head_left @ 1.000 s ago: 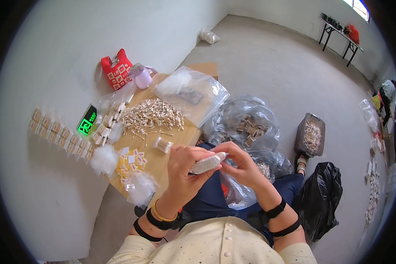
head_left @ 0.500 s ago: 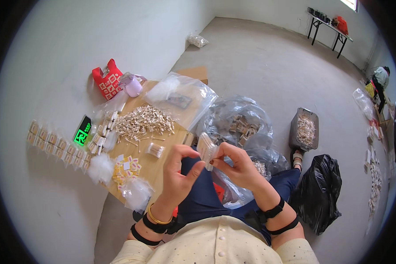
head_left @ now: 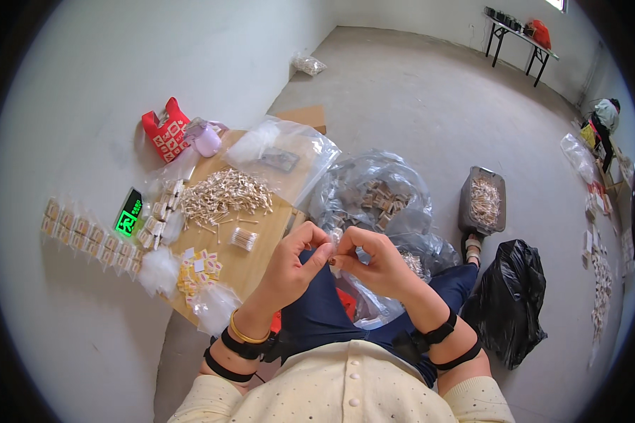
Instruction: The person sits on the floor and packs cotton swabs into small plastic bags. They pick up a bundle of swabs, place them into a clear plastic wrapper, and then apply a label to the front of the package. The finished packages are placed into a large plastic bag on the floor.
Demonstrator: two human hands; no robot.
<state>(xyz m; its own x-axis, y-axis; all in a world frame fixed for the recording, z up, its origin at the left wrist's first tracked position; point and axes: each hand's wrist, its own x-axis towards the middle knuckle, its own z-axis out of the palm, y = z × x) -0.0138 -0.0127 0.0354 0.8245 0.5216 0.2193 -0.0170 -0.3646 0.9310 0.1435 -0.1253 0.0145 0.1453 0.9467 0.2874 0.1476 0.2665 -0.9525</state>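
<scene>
In front of my lap both hands meet at a small clear packet of cotton swabs (head_left: pixel 336 237), mostly hidden behind my fingers. My left hand (head_left: pixel 298 264) pinches its left edge with thumb and forefinger. On the other side, my right hand (head_left: pixel 375 265) grips it between thumb and curled fingers. A loose pile of cotton swabs (head_left: pixel 226 197) lies on the wooden table (head_left: pixel 250 271) to the left. Closer to me on that table sit a neat bundle of swabs (head_left: pixel 243 239), yellow and white cards (head_left: pixel 199 268) and a heap of clear bags (head_left: pixel 215 304).
Rows of filled packets (head_left: pixel 92 236) line the table's left side by a green lit sign (head_left: pixel 128 211). Beyond my knees is a large clear plastic bag (head_left: pixel 409 176). A grey bin of swabs (head_left: pixel 483 201) and black bag (head_left: pixel 509 303) stand right; a person (head_left: pixel 605 120) is farther off.
My left hand has come in to the right and closed on the packet, its fingers previously apart. The packet has turned and now shows less between my hands.
</scene>
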